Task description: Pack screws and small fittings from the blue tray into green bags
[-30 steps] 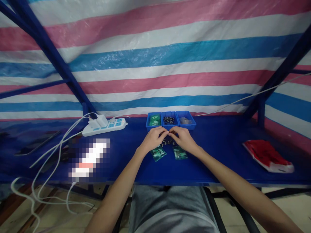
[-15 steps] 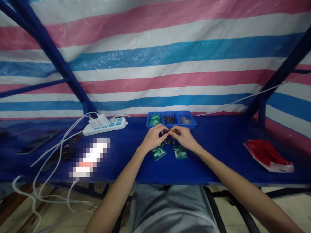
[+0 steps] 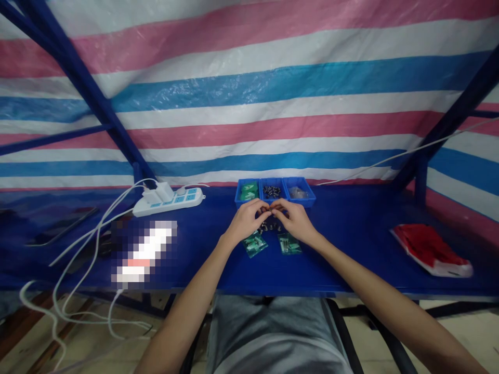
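Observation:
My left hand [image 3: 249,217] and my right hand [image 3: 291,218] meet fingertip to fingertip over the blue table, each closed in a pinch. Whatever lies between the fingertips is too small and covered to make out. Just below them, several small dark metal-looking parts [image 3: 272,227] lie on the table. Nearer to me are two small green-printed clear packets, one at the left [image 3: 255,244] and one at the right [image 3: 289,244], with slim pieces inside. Behind my hands stand three joined blue bins: green packets [image 3: 248,191] fill the left, small black parts [image 3: 272,192] the middle, clear pieces [image 3: 298,193] the right.
A white power strip [image 3: 169,202] with plugged-in adapters and loose white cables sits at the left. Beyond it lies a dark flat device [image 3: 62,227]. A pixelated bright object [image 3: 146,252] rests closer. A red and white package [image 3: 431,249] lies at the right.
Both hands stay in the same place, fingertips together, with only a slight shift of the fingers. The packets and bins have not moved.

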`<state>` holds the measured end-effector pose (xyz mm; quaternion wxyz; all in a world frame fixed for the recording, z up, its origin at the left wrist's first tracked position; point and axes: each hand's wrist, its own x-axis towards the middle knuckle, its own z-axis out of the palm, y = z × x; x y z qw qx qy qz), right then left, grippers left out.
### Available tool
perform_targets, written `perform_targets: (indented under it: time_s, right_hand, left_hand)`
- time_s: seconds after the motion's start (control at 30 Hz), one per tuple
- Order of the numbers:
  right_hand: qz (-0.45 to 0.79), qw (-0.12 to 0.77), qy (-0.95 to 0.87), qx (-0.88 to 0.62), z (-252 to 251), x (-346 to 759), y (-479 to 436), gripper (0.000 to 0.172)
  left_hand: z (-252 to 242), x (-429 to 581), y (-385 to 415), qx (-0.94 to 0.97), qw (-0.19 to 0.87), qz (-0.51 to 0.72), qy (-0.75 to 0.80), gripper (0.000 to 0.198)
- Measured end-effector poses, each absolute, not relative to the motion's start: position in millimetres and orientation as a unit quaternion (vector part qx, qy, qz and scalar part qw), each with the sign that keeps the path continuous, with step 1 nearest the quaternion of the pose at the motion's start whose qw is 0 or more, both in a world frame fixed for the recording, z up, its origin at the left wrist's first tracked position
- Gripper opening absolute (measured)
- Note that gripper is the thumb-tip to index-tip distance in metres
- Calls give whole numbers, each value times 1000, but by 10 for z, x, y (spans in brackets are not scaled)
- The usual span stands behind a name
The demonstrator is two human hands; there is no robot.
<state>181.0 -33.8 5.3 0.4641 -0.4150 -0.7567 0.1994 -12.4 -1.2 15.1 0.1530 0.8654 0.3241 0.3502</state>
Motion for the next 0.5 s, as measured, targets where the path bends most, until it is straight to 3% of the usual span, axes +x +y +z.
perform_targets:
  time_s: [0.5]
  right_hand:
    - [128,417,-783,-443,-41,1831,-288,11]
  left_hand:
    - [170,-95,-20,859,179,347,331,28]
